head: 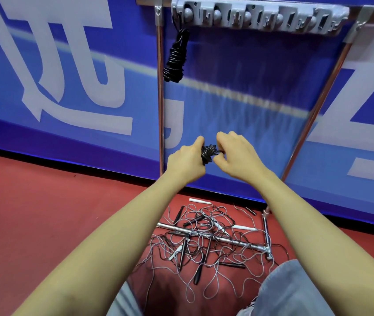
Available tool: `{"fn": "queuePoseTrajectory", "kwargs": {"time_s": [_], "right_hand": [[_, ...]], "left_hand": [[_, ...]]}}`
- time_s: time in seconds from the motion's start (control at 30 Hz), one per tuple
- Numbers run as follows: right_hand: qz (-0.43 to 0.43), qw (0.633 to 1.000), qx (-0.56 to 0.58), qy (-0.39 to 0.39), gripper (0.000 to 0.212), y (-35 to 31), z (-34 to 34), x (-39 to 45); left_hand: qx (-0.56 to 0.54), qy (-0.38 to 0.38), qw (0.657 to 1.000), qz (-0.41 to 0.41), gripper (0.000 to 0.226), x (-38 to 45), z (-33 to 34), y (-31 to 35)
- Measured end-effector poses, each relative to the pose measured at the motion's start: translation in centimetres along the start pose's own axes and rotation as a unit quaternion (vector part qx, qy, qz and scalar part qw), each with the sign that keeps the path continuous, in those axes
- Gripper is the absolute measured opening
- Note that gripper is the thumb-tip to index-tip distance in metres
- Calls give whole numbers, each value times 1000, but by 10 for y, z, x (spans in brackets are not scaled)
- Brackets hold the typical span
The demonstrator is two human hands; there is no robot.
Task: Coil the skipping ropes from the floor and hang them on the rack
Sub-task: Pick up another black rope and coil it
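Both hands, left hand (pixel 187 161) and right hand (pixel 238 156), pinch a black coiled rope (pixel 208 152) with curled fingers. One coil (pixel 176 58) hangs on the rack (pixel 259 18). Tangled ropes (pixel 204 245) lie on the floor (pixel 44 213).

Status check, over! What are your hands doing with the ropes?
Both hands, left hand and right hand, gripping black rope bundle. One coil on rack. Tangled pile on floor.

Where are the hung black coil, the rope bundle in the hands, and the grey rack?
hung black coil (pixel 175 58): head view, middle of the wound loops.
rope bundle (pixel 208 152): head view, knot between both hands.
grey rack (pixel 259 17): head view, front face of hook bar.
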State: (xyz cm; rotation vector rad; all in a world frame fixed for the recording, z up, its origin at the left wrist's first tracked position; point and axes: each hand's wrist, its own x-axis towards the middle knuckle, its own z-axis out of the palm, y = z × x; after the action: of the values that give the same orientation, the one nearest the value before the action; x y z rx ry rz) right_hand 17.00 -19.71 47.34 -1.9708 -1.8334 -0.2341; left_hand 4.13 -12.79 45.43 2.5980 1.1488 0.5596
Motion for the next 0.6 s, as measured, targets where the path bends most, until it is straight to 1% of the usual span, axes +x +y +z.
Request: {"fn": "queuePoseTrajectory", "kwargs": {"time_s": [0.03,0.07,0.1,0.17,0.2,0.27,0.33,0.37,0.4,0.5,0.6], "right_hand": [[-22,999,-20,19,17,0,0,-1],[-26,999,-22,37,16,1,2,-2],[-6,999,-1,53,15,2,6,-4],[82,987,121,72,12,2,14,-4],[125,968,200,84,12,-1,16,-3],[180,917,333,125,13,-10,20,0],[208,867,421,168,15,-19,21,4],[216,851,442,183,16,-22,21,5],[219,847,443,195,15,-24,21,7],[206,867,402,213,12,-24,20,8],[199,877,379,219,14,-24,21,9]], "left_hand": [[-16,-12,1000,1,34,1,0,0],[-38,-25,999,2,35,1,-1,0],[-62,-39,997,1,37,2,-1,0],[-113,-60,992,-8,38,2,-3,0],[-144,-68,987,-16,37,2,-4,1],[-210,-73,974,-36,36,3,-5,4],[-247,-62,966,-49,35,6,-6,7],[-255,-57,964,-54,36,8,-6,8],[-260,-52,963,-56,37,9,-5,9],[-270,-37,960,-70,43,12,-2,13],[-275,-22,959,-70,45,11,2,14]]}}
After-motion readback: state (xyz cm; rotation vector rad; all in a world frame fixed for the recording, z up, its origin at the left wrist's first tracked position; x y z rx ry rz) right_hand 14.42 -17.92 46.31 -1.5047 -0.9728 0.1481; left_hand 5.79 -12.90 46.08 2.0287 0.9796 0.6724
